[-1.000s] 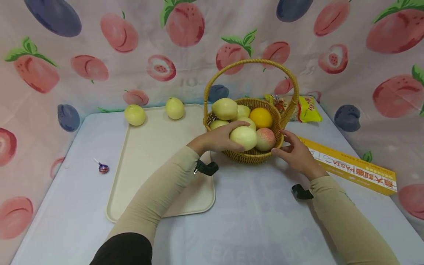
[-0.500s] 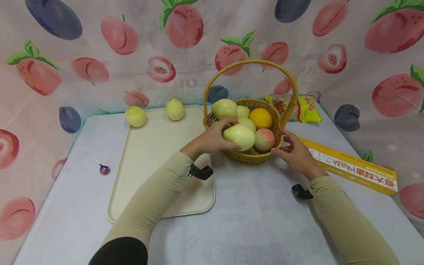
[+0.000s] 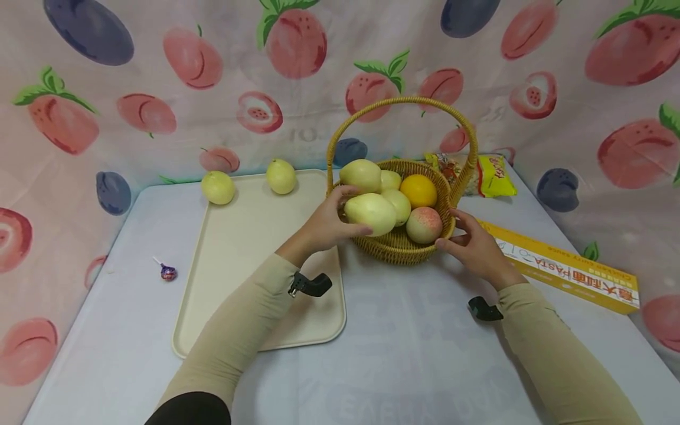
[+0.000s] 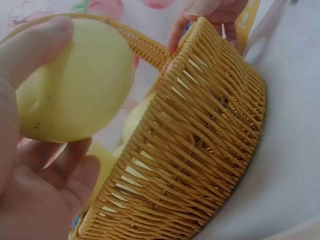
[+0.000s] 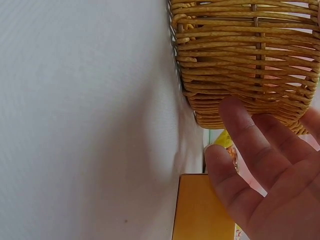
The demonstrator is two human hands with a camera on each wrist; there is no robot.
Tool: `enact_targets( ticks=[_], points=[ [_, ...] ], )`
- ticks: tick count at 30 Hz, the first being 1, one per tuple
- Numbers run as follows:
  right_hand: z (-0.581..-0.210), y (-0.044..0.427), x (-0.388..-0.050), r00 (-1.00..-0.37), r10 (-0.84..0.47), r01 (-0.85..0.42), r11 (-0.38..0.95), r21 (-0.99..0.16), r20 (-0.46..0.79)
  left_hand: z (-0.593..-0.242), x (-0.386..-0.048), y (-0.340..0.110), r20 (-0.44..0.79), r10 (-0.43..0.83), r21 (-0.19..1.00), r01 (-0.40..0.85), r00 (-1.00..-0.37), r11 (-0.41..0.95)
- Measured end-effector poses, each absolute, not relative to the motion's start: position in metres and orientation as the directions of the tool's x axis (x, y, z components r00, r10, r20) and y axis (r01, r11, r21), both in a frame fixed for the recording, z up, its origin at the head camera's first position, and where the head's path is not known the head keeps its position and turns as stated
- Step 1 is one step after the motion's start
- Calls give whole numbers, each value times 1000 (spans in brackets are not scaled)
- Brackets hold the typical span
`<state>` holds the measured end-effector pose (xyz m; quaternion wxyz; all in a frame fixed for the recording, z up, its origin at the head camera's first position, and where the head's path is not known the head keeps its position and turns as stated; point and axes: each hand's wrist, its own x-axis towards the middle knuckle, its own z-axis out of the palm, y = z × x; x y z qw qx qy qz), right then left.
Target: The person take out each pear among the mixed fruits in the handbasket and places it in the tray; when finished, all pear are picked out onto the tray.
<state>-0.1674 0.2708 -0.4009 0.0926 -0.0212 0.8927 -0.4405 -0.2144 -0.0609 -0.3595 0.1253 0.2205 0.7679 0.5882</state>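
Note:
My left hand (image 3: pixel 321 225) holds a pale yellow-green pear (image 3: pixel 372 213) at the left side of a wicker basket (image 3: pixel 395 254). In the left wrist view the thumb lies over the pear (image 4: pixel 87 85) and the fingers are under it, above the basket's rim. My right hand (image 3: pixel 476 248) grips the basket's right rim; in the right wrist view its fingertips (image 5: pixel 235 111) touch the woven wall. Inside the basket are several more pale pears (image 3: pixel 361 175), an orange (image 3: pixel 418 190) and a pinkish peach (image 3: pixel 424 225).
Left of the basket lies a cream tray (image 3: pixel 255 265), with one pear (image 3: pixel 281 176) on its back edge and another pear (image 3: pixel 218 187) at its back left corner. A lollipop (image 3: pixel 167 272) lies farther left. A yellow snack bag (image 3: pixel 496 175) and a pasta box (image 3: pixel 565 268) lie right.
My left hand has drawn the pear leftward from beside the peach to the basket's left rim, uncovering the pear behind it. The right hand and the basket have stayed in place.

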Motion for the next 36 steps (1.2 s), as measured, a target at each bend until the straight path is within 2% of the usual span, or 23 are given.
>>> enact_targets(
  ticks=[8, 19, 30, 36],
  points=[
    [-401, 271, -167, -982, -123, 39, 612, -790, -145, -355, -209, -70, 118, 448, 960, 218, -886, 178],
    [-401, 271, -167, -981, -126, 42, 602, -798, -147, -357, -210, -76, 180, 442, 894, 334, -879, 299],
    [-401, 270, -166, -980, -127, 49, 597, -801, -154, -364, -211, -73, 92, 490, 938, 240, -867, 248],
    [-401, 270, -167, -980, -123, 51, 599, -799, -154, -363, -210, -74, 94, 525, 920, 276, -846, 279]
  ],
)
